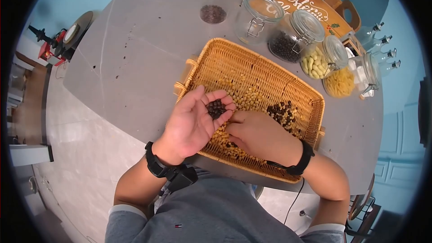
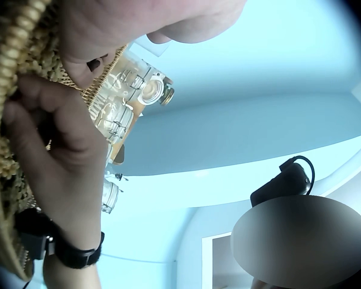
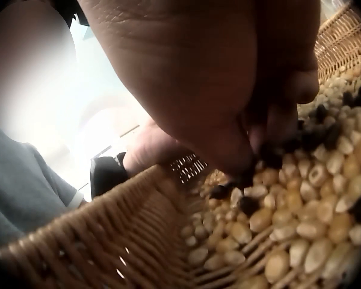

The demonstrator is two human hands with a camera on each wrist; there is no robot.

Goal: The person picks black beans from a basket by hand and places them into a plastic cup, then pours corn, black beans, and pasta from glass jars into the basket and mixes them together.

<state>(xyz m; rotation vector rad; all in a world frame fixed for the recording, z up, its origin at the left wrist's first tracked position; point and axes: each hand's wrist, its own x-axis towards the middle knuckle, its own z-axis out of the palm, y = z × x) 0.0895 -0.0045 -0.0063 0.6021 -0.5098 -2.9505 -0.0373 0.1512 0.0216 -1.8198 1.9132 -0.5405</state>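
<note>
My left hand [image 1: 191, 119] is palm up over the near left of a wicker basket [image 1: 257, 58], its curled fingers cupping a small heap of dark beans [image 1: 217, 109]. Beside it, my right hand [image 1: 265, 137] reaches palm down into the basket. In the right wrist view its bent fingertips [image 3: 234, 162] come together at a dark bean [image 3: 248, 178] among the yellow corn kernels [image 3: 310, 229]. More corn kernels [image 1: 247, 99] spread over the basket floor, with a patch of mixed dark beans [image 1: 282, 113] toward the right.
Behind the basket stand clip-lid glass jars: one clear jar [image 1: 258, 20], one with black beans [image 1: 285, 45], one with peanuts [image 1: 316, 63] and one with pasta [image 1: 339, 82]. A clear cup with dark contents [image 1: 213, 14] is further left. A wooden crate [image 1: 306, 4] and glass bottles [image 1: 382, 56] stand behind.
</note>
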